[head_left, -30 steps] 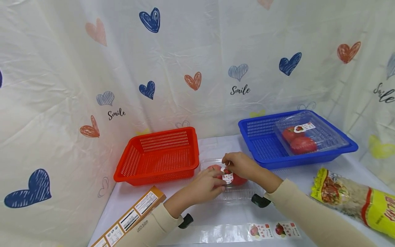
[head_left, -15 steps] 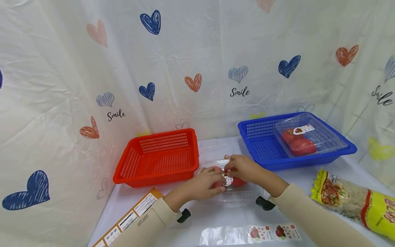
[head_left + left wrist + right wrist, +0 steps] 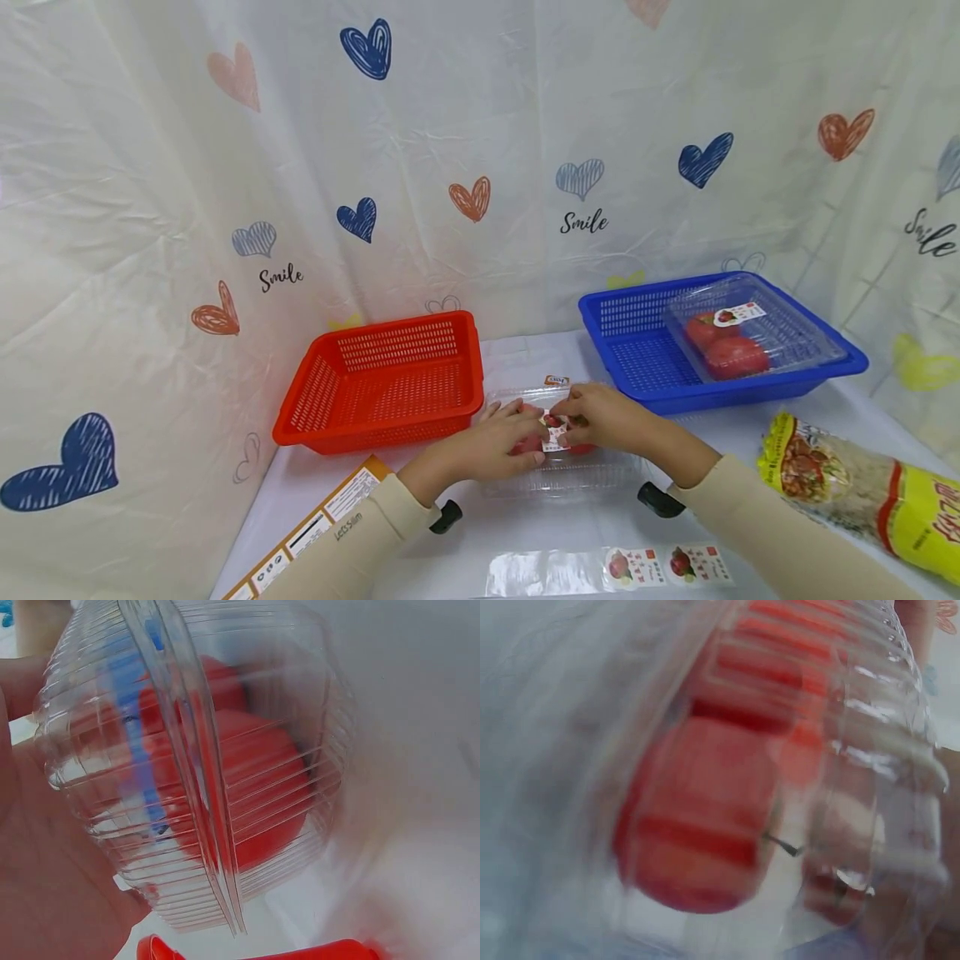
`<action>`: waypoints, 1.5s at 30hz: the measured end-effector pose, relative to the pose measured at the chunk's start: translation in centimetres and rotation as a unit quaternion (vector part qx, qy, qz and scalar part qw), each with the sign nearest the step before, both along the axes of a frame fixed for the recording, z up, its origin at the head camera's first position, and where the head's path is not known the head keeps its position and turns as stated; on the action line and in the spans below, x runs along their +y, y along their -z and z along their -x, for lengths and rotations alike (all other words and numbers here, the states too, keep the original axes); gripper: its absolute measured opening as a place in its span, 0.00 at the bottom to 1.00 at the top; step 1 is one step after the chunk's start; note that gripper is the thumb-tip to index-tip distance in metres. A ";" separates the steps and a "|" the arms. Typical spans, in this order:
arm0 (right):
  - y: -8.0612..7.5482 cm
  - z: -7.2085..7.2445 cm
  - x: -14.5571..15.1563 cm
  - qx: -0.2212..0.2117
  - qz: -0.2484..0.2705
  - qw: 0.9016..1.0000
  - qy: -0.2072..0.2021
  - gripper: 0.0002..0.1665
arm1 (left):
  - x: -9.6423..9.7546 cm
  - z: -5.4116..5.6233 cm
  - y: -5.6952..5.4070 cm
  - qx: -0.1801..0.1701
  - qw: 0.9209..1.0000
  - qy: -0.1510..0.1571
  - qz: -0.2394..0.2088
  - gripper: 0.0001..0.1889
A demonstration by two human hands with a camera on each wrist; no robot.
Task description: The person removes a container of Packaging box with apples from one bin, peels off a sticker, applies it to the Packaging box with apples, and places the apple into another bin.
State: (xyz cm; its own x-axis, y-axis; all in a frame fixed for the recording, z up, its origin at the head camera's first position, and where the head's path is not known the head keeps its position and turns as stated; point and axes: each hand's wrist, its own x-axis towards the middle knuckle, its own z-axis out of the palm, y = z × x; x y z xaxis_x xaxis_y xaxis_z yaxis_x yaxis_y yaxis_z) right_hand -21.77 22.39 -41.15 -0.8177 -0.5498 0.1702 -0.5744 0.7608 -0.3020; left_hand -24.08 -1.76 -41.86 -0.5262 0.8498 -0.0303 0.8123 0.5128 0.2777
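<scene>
A clear plastic clamshell box (image 3: 592, 479) with red round fruits (image 3: 259, 787) inside sits mid-table, its ribbed side close up in both wrist views. A white sticker (image 3: 554, 435) with red fruit print lies on its lid. My left hand (image 3: 491, 442) rests on the lid's left part, fingers stretched out towards the sticker. From the right, my right hand (image 3: 611, 421) touches the sticker, thumb and fingertip apart on its right edge. Fingers partly cover the sticker. In the right wrist view, a fruit (image 3: 697, 817) shows blurred through the plastic.
A red basket (image 3: 378, 446) stands behind left. At back right, a blue basket (image 3: 637, 392) holds another labelled fruit box (image 3: 795, 337). A yellow-ended food bag (image 3: 847, 483) lies right, a long orange carton (image 3: 318, 521) left. A sticker strip (image 3: 547, 573) lies in front.
My right hand has come down and slightly right, from the sticker's upper edge to its right side. A small orange print behind the box has come into view. The left hand has barely moved.
</scene>
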 end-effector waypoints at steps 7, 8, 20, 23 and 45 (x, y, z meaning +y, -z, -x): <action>0.0 -0.2 0.2 -0.016 0.005 1.000 0.006 0.23 | -0.4 0.0 0.3 0.061 0.998 0.031 0.010 0.23; 0.0 -0.2 0.2 -0.019 0.004 1.000 0.008 0.24 | -0.5 0.0 0.3 0.068 0.997 0.039 0.008 0.23; 0.8 -1.5 1.0 0.038 -0.008 0.999 0.011 0.26 | -2.1 0.6 0.7 0.070 0.995 0.072 0.006 0.22; 1.1 -1.9 1.3 0.098 -0.021 0.995 -0.004 0.21 | -2.2 0.2 0.5 0.090 0.993 0.076 0.009 0.23; 1.6 -4.1 2.5 -0.002 0.073 0.995 -0.066 0.16 | -1.4 -0.2 1.1 0.124 0.982 0.133 -0.059 0.22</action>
State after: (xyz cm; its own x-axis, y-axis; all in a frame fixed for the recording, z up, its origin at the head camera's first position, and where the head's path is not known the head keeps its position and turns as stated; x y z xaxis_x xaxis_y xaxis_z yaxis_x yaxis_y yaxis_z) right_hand -17.70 24.93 -42.75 -0.7403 -0.6225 0.2540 -0.6657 0.6259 -0.4064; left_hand -23.86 -3.19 -42.96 -0.2637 0.9483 0.1767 0.9633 0.2493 0.0998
